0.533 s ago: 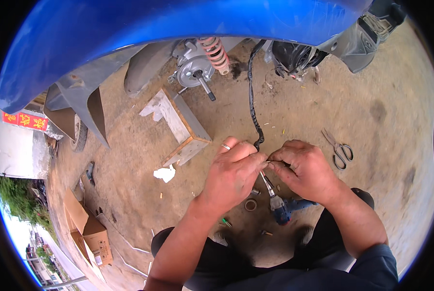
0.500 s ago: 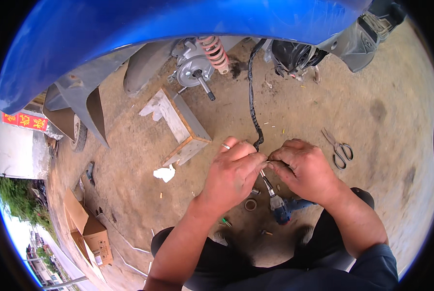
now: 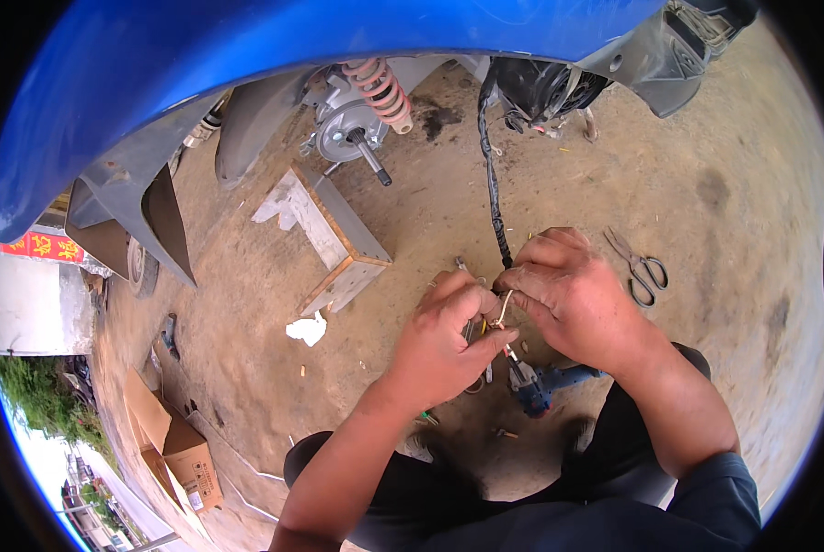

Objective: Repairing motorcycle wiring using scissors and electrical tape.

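A black-wrapped wiring harness (image 3: 491,166) hangs from under the blue bodywork down to my hands. Its lower end meets the fingertips of my right hand (image 3: 573,294), which are pinched together on the wires there. A thin pale wire (image 3: 507,305) curves across the gap between both hands. My left hand (image 3: 439,340) is closed, thumb and forefinger gripping the wires at the lower end of that curve. The finer wire ends are partly hidden by my fingers. Below my hands, a blue power tool (image 3: 536,391) lies on the ground between my feet.
Black-handled scissors (image 3: 640,269) lie to the right. At left are a wooden stool (image 3: 352,253), white crumpled paper (image 3: 308,328) and an open cardboard box (image 3: 189,455). The blue body panel (image 3: 292,32) overhangs the far side, with a red coil spring (image 3: 381,92) and a shaft (image 3: 370,156) beneath.
My hands were close together at the fingertips; now the right is raised slightly, the left lowered, and the pale wire shows between them. The view has shifted a little.
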A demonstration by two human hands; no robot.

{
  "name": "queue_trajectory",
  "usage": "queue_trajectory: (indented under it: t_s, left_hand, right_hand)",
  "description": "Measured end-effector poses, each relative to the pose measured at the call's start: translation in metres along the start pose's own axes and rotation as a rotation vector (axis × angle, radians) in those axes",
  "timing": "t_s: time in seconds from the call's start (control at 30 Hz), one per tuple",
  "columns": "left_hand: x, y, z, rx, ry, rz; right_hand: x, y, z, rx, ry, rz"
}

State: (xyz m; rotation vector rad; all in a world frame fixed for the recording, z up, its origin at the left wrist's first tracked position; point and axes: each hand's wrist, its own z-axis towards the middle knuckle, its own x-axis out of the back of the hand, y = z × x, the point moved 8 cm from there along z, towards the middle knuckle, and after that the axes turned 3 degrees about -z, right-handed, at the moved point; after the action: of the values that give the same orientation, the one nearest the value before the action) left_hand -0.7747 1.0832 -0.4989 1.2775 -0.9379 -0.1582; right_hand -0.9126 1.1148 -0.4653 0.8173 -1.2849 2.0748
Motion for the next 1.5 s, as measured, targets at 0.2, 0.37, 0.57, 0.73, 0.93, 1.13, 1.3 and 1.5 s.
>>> queue_trajectory:
  t_s: [0.2,0.37,0.57,0.73,0.93,1.13,1.3,1.5]
  left_hand:
    - [0.006,0.031,-0.005,-0.346,0.154,0.286]
    - [0.010,0.024,-0.006,-0.293,0.175,0.221]
    - [0.011,-0.003,-0.005,0.023,0.083,-0.172]
    - [0.006,-0.001,-0.001,0.068,0.008,-0.146]
    - [0.006,0.000,-0.002,0.047,0.048,-0.080]
    - [0.007,0.014,-0.007,-0.226,0.184,0.198]
    - [0.009,0.023,-0.011,-0.311,0.256,0.380]
    - [0.005,0.027,-0.013,-0.360,0.204,0.488]
  right_hand:
    - [0.004,-0.002,-0.001,-0.034,-0.007,-0.096]
    - [0.001,-0.004,-0.002,-0.023,-0.013,-0.123]
    - [0.003,-0.003,-0.002,-0.034,-0.006,-0.063]
    - [0.001,-0.005,-0.003,-0.013,-0.012,-0.078]
    - [0.000,-0.010,-0.006,-0.008,-0.031,-0.134]
    - [0.001,-0.016,-0.006,-0.010,-0.041,-0.183]
    - [0.000,-0.016,-0.008,-0.050,-0.057,-0.192]
    - [-0.004,-0.012,-0.015,-0.204,-0.070,0.055]
